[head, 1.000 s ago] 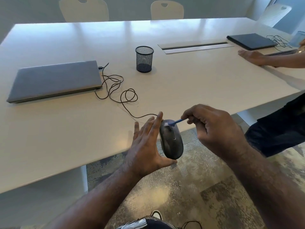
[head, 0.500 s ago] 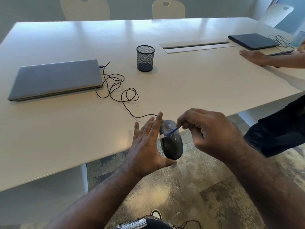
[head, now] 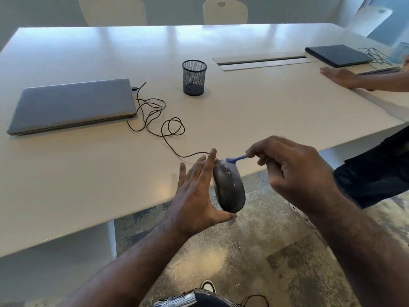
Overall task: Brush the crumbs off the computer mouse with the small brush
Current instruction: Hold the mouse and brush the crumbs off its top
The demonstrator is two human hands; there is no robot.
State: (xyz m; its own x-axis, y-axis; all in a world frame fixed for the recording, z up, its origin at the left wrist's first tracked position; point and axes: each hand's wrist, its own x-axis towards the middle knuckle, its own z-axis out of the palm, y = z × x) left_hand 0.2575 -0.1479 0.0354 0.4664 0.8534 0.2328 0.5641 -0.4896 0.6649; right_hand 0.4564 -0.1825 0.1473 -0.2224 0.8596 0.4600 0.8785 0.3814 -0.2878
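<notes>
The left hand (head: 197,196) holds the computer mouse (head: 229,187) just past the near edge of the table (head: 88,173), over the patterned floor. Its fingers lie straight along the mouse's left side and its thumb hooks under the mouse's near end, so the mouse is clamped between thumb and fingers, its top facing the camera and its front toward the table. The mouse's thin black cable (head: 159,120) runs from its front end across the tabletop in loose loops to the closed grey laptop (head: 73,105) near the left edge.

The right hand (head: 292,173) is curled, pinching the handle of the small blue brush (head: 235,159) between thumb and fingertips. The brush slants down to the left, and its tip touches the front end of the mouse, near the buttons.

A black mesh pen cup (head: 194,77) stands upright near the middle of the table. A second, dark laptop (head: 337,55) lies closed near the far right corner, with tangled cords beside it. Another person's hand (head: 338,77) rests flat on the table at the right edge.
</notes>
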